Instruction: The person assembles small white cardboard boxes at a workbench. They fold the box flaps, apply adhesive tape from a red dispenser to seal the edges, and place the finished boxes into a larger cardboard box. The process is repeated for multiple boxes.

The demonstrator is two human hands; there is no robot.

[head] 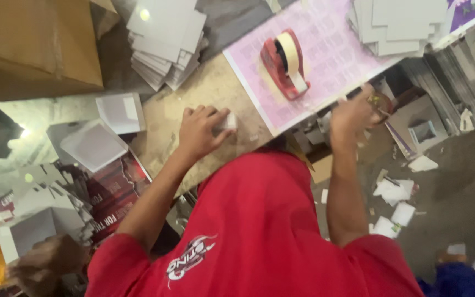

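Landmark: red tape dispenser [284, 63], lying on the pink printed sheet [336, 49].

- Your left hand [199, 132] is down and to the left of the dispenser, on the worn wooden board [166, 126]. Its fingers are curled narrow, pinching a small white piece [227, 121] against the board just off the pink sheet's edge.
- Your right hand [355, 115] is down and to the right of the dispenser, past the sheet's lower edge. It is closed round a small round brownish object [380, 102], too blurred to say what it is.
- A stack of white cards [166, 38] lies to the left of the dispenser, and a second stack [397, 22] up and to its right.
- Far down-left of the dispenser, another person's hand [45, 264] is at a white card [28, 231].
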